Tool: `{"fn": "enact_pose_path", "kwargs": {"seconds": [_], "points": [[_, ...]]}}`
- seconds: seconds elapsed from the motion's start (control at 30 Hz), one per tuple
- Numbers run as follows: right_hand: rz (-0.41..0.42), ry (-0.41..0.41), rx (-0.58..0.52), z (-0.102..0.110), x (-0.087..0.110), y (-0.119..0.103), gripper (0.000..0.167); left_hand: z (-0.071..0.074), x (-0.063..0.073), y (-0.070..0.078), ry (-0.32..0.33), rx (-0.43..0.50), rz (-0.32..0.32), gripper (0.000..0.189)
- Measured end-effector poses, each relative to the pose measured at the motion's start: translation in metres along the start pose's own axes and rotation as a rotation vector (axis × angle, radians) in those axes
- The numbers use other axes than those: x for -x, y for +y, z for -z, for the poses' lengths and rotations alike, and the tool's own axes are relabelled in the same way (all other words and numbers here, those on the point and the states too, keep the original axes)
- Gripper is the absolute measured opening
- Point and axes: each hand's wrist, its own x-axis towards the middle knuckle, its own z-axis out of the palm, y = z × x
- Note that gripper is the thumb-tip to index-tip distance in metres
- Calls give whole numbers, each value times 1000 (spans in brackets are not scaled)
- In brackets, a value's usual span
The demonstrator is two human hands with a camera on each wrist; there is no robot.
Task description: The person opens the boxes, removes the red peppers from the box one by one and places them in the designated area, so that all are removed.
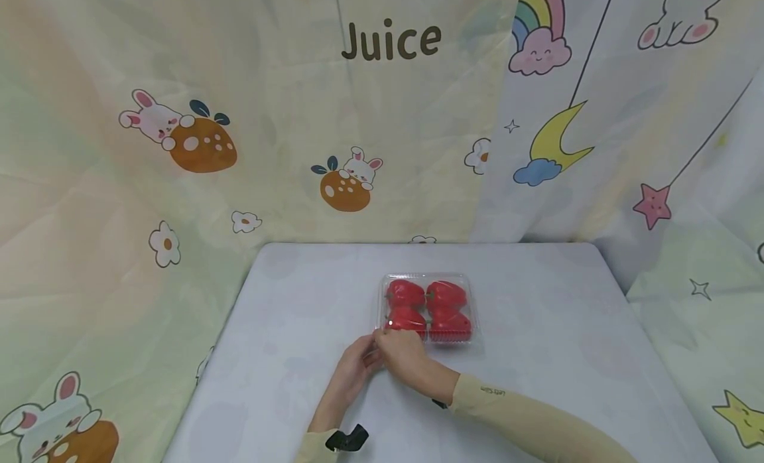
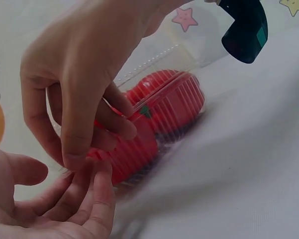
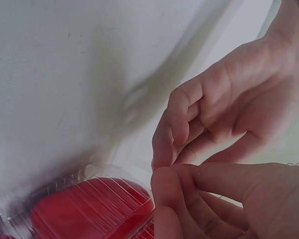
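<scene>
A clear plastic clamshell box (image 1: 475, 317) with ribbed sides holds several red bell peppers (image 1: 446, 295); a green stem (image 2: 145, 110) shows through its wall. At its near left corner, my right hand (image 1: 408, 360) pinches with thumb and index finger, the other fingers bent beside the box wall. Just what part of the corner it grips I cannot tell. My left hand (image 1: 353, 370) meets it there, palm turned up, fingers loosely extended under the right fingertips and its thumb (image 2: 27, 169) held apart. In the right wrist view, the left fingertips touch the right index finger.
The box stands on a white-covered table (image 1: 286, 304), right of its middle line at the back half. Printed cloth (image 1: 268, 118) hangs behind and along both sides. A black strap (image 1: 348, 439) sits on the left wrist.
</scene>
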Motion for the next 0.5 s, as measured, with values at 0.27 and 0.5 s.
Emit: {"fn": "enact_pose_path", "kwargs": {"seconds": [0.27, 0.5], "points": [[-14, -5, 61, 0, 0, -4, 40, 0, 0, -4, -4, 15, -6, 33], [-18, 19, 74, -1, -1, -5, 39, -1, -3, -4, 38, 11, 19, 31]]}}
